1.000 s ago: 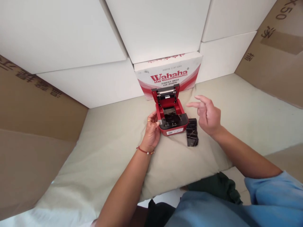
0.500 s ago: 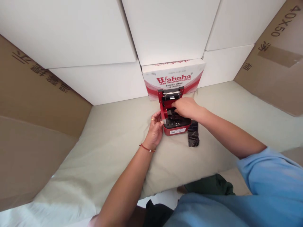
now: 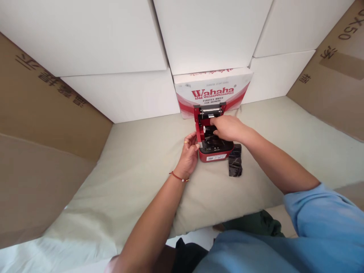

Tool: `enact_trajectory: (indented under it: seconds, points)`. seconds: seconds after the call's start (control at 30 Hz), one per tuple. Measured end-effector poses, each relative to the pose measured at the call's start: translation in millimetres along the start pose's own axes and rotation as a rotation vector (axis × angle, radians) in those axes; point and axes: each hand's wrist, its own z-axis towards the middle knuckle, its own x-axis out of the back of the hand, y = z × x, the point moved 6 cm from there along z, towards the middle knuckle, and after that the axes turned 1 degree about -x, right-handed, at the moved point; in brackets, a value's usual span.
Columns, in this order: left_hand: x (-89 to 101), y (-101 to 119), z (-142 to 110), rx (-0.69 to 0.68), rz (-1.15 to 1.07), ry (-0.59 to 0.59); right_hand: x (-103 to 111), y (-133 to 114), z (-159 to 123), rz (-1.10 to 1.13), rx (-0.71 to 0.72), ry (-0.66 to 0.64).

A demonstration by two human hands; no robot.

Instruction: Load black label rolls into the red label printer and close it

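Our left hand point(image 3: 189, 158) reaches in from the lower left, its thumb on the front left corner of a red, boxy device with a black top panel point(image 3: 216, 146) and its fingers along the left wall; this grip holds the device's side. Our right forearm slants in from the right, and our right hand point(image 3: 227, 128) bends palm-down into the open bay, its grip narrow on a black roll with a white core end point(image 3: 209, 130); some fingertips are hidden.

The raised red-and-black lid point(image 3: 211, 110) stands just in front of a white-and-red cardboard "Wahaha" carton point(image 3: 214, 85), and our right hand covers the bay's right side. A crinkled strip of shiny black film point(image 3: 235, 163) lies beside the device, to its right. Stacked white boxes point(image 3: 119, 96) rise behind, with brown cardboard boxes point(image 3: 51, 117) at both sides.

The device sits mid-way across the pale beige cloth-covered desk point(image 3: 142, 163), its white-labelled front towards us, its long axis running front to back. The roll lies crosswise inside, its white end pointing left.
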Motion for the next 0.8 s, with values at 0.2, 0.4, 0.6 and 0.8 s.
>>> enact_trajectory:
  seconds: [0.2,0.4,0.6,0.8]
  points:
    - [2.7,-0.3,-0.7,0.008,0.02,0.009,15.9,40.8,-55.5,0.583,0.176,0.115]
    - [4.6,-0.1,0.1,0.002,0.025,-0.009,-7.2,151.1,-91.7,0.854,0.021,0.016]
    - [3.4,1.5,0.7,0.007,0.032,-0.008,-67.5,176.2,-85.1,0.649,-0.133,-0.105]
    - [5.3,2.4,-0.3,0.012,0.043,-0.003,-81.3,114.1,-62.7,0.546,-0.001,-0.02]
